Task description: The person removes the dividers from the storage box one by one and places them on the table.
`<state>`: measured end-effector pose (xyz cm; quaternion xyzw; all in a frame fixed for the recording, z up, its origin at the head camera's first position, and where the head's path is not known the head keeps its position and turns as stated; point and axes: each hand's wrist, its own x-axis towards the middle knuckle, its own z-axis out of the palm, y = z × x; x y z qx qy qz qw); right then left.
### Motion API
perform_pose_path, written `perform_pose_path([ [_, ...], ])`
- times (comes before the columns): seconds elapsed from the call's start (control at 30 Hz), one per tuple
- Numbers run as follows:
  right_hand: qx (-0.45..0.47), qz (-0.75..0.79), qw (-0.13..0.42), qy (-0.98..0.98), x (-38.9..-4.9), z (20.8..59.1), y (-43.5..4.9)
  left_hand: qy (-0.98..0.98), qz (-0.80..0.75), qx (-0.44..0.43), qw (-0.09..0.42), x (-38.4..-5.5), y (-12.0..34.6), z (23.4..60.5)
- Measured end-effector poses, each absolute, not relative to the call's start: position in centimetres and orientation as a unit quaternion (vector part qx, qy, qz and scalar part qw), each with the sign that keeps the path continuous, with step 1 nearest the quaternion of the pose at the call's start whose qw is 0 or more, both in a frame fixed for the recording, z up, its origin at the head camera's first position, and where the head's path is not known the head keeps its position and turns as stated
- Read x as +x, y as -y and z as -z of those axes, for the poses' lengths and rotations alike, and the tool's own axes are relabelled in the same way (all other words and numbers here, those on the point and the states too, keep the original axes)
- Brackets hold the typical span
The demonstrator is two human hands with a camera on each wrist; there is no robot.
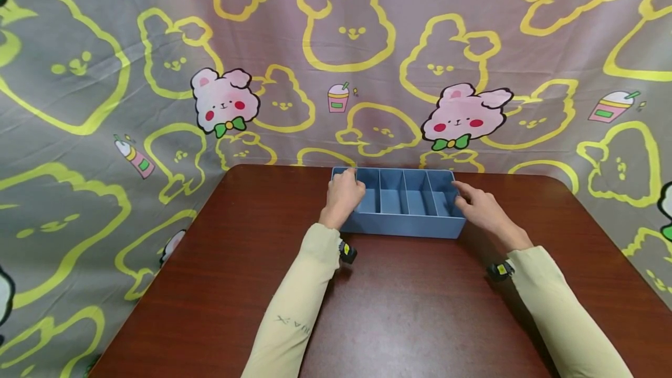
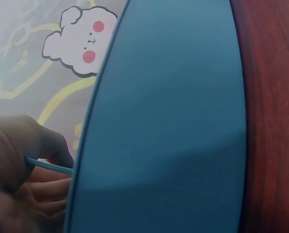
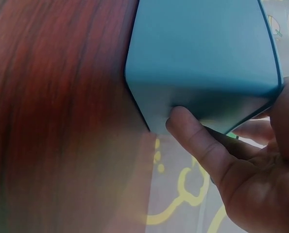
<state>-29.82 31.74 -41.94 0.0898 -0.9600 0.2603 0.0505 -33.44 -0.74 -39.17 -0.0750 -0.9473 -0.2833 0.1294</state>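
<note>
A blue divided box [image 1: 401, 225] stands near the far edge of the table, its compartments running side by side. My left hand [image 1: 343, 191] reaches over its left part. In the left wrist view, thumb and fingers pinch a thin divider [image 2: 52, 166] behind the front wall. At the other end, my right hand [image 1: 485, 210] holds the right end wall. One of its fingers [image 3: 185, 124] lies against the outside of that wall in the right wrist view, while the thumb is up by the rim. My left hand hides part of the leftmost compartments.
The brown wooden table [image 1: 404, 308] extends in front of the box and to both sides. A patterned curtain [image 1: 283, 98] hangs right behind the far edge. Each wrist carries a small black camera, one being the left wrist camera [image 1: 347, 251].
</note>
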Motion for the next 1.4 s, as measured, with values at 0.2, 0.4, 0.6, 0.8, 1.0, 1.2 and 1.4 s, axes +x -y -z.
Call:
perform_pose_path([
  [0.2,0.092,-0.259,0.055,0.96,-29.9,42.1,-31.8,0.944,0.278,-0.084,0.158,-33.4,0.7,38.5],
  [0.4,0.091,-0.257,0.06,0.96,-30.0,42.1,-31.8,0.947,0.26,-0.083,0.172,-33.3,0.6,37.7],
  [0.6,0.09,-0.258,0.059,0.96,-30.0,41.9,-31.8,0.949,0.242,-0.081,0.183,-33.3,0.5,37.2],
  [0.8,0.091,-0.258,0.057,0.96,-29.9,42.0,-31.7,0.952,0.224,-0.079,0.191,-33.1,0.3,36.8],
  [1.0,0.091,-0.255,0.055,0.961,-30.0,42.0,-31.7,0.954,0.202,-0.089,0.203,-32.8,0.2,36.4],
  [1.2,0.094,-0.255,0.053,0.961,-30.0,42.0,-31.7,0.951,0.187,-0.095,0.227,-32.7,0.2,35.9],
  [1.4,0.095,-0.255,0.056,0.961,-30.0,41.9,-31.8,0.948,0.168,-0.096,0.252,-32.5,0.2,35.3],
])
